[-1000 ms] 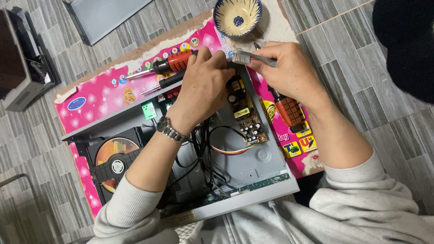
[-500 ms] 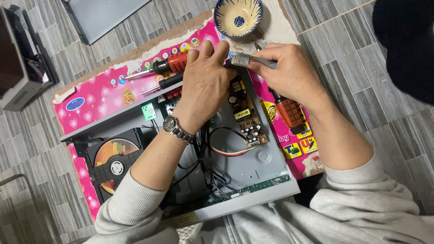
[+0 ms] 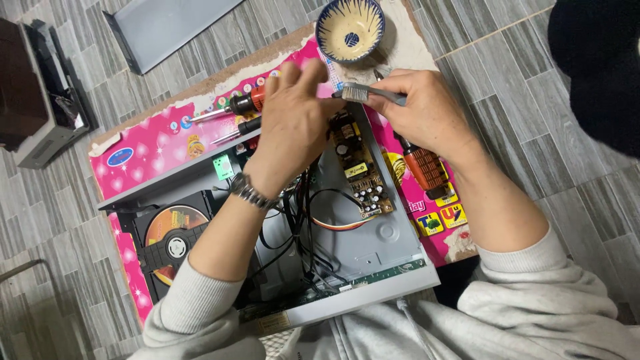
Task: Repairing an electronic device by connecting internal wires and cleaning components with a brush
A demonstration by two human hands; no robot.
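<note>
Looking down from the head camera, the right hand pinches the grey handle of a small wire brush, its fingers curled tight round it, the bristle end pointing toward the left hand. That brush lies roughly level, long axis running left to right, just above the far end of the brown circuit board. The left hand hovers over the open silver player chassis, fingers loosely spread and slightly bent, fingertips almost touching the brush tip; whether it presses anything beneath I cannot tell. The right hand is plainly the one nearer the brush.

The board runs lengthwise toward the person, with black cables crowding its left flank and the bare chassis floor to its right. Beyond lie a red-handled soldering iron, a blue-patterned bowl, and an orange-handled screwdriver on the pink cardboard.
</note>
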